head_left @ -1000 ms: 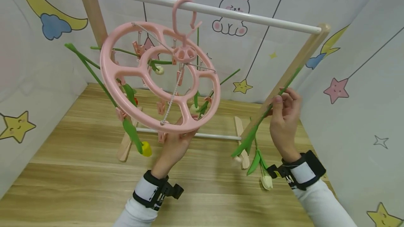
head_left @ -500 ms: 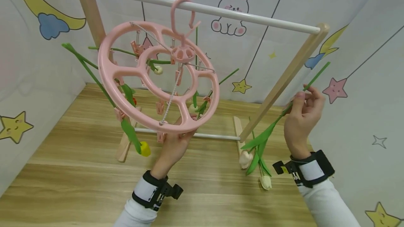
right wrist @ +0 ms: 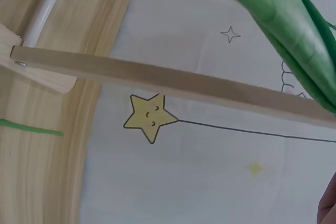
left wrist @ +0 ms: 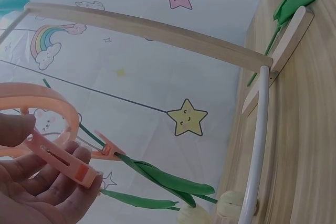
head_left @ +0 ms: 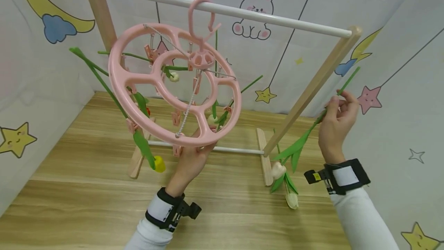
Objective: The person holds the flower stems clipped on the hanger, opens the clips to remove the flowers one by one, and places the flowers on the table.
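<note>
A pink round clip hanger (head_left: 123,78) hangs by its hook from the rack's white bar (head_left: 277,20). My left hand (head_left: 192,161) is under its near rim; in the left wrist view the thumb and fingers hold a pink clip (left wrist: 63,160). To the right of the rack, my right hand (head_left: 336,126) pinches the green stem of a white tulip (head_left: 278,169), its flower hanging down. The tulip's leaves (right wrist: 278,19) fill the upper right wrist view, where only a sliver of the hand shows. Another white tulip (head_left: 292,200) lies on the table.
Several tulips hang in the hanger's clips, among them a yellow tulip (head_left: 159,164); their stems stick out sideways. The rack's right wooden post (head_left: 312,82) stands between the hanger and my right hand. Patterned walls enclose the wooden table (head_left: 222,219).
My right hand has moved right with the white tulip, from in front of the wooden post to beyond it. My left hand and the hanger have hardly moved.
</note>
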Demonstrator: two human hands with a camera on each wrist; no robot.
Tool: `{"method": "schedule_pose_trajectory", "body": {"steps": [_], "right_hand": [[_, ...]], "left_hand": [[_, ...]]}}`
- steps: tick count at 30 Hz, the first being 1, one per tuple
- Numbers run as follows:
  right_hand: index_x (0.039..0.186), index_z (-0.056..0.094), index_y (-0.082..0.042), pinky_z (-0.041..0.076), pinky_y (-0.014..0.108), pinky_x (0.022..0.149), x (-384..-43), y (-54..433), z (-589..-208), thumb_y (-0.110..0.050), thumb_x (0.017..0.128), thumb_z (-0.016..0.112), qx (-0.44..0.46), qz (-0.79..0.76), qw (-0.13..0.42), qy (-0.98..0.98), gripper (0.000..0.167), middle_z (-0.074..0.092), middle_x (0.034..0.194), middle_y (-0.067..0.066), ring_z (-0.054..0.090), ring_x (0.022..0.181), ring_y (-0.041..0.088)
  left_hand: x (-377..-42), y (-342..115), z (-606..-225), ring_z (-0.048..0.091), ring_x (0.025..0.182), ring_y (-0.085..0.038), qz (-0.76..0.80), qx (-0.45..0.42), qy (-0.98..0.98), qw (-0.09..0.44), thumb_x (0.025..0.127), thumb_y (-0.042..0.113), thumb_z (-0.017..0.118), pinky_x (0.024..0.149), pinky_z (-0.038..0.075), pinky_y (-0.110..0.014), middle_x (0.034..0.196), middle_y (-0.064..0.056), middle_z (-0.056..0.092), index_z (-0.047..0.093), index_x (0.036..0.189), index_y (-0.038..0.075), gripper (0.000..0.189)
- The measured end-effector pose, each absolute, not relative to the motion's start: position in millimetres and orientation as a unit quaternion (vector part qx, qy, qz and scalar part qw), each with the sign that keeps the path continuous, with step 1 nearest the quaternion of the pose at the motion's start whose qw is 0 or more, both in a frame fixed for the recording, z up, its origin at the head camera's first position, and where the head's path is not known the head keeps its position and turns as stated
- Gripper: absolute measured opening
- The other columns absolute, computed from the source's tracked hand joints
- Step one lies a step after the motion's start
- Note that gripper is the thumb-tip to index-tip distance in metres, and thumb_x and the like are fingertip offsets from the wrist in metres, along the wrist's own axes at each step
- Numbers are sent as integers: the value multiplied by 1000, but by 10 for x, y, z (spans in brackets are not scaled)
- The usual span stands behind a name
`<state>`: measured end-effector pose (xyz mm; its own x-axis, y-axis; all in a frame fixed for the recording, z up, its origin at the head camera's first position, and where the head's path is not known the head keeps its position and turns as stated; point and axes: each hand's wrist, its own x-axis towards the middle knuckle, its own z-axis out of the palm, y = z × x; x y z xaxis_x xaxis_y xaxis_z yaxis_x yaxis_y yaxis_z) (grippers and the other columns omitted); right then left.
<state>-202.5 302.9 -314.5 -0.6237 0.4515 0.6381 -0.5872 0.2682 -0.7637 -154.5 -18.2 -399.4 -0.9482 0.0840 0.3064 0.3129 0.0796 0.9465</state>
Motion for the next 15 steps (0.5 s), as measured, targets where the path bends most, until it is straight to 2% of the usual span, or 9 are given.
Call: {"method": "schedule_pose_trajectory", "body": {"steps": [7, 12, 15], "right_hand": [[130, 48, -5, 35, 16, 58, -2142, 3144, -3242, -20, 105, 45, 13, 537, 396, -745, 29, 47, 92, -10, 51, 80, 6], [131, 48, -2, 36, 15, 59, -2219, 3177, -3307, -21, 105, 45, -1, 506, 386, -771, 32, 47, 91, -14, 51, 79, 4], [131, 49, 1, 37, 15, 58, -2240, 3195, -3375, -22, 105, 45, -11, 480, 376, -792, 35, 46, 88, -14, 50, 73, 2]], "left_hand": [[-1541, -178, -4003, 55, 127, -33, -659, -138, -734, 93, 97, 11, 62, 101, 48, -51, 132, -18, 62, 60, 128, 0, 33], [-1544, -176, -4012, 52, 132, -32, -665, -137, -729, 81, 98, 11, 61, 105, 45, -53, 135, -17, 60, 58, 131, -2, 35], [-1542, -174, -4010, 51, 132, -32, -668, -133, -729, 75, 98, 11, 61, 106, 44, -52, 136, -17, 60, 58, 131, -1, 36]]}}
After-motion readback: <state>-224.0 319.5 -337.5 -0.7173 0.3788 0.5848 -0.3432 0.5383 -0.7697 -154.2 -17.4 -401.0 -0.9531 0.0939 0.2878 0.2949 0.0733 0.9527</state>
